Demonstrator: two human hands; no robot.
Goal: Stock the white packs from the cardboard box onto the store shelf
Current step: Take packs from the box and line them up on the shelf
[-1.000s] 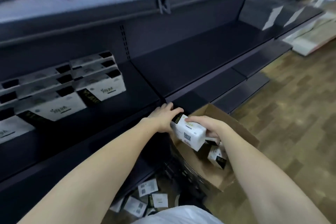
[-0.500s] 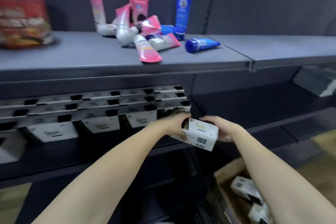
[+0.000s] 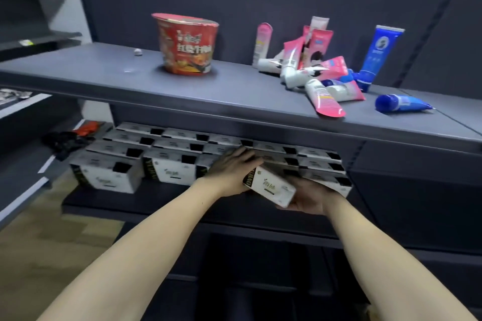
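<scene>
Mid-frame, both hands held one white pack (image 3: 270, 188) at the store shelf (image 3: 161, 199) edge: left hand (image 3: 232, 171) curled over it, right hand (image 3: 309, 197) cupped beneath. Stocked packs (image 3: 167, 161) filled the shelf; bare shelf remained in front.

A small white rectangular pack with green lettering on its face and a black end panel (image 3: 270, 188) is sitting tilted, its black end pointing up and to the left, just in front of the stocked row. Matching white rectangular packs with black corner patches (image 3: 167, 161) are lying stacked in layers, side by side, filling the lower dark grey metal store shelf (image 3: 156, 202) beneath the upper board. The front packs are facing outward, showing green logos; the rear ones are showing only their tops.
</scene>
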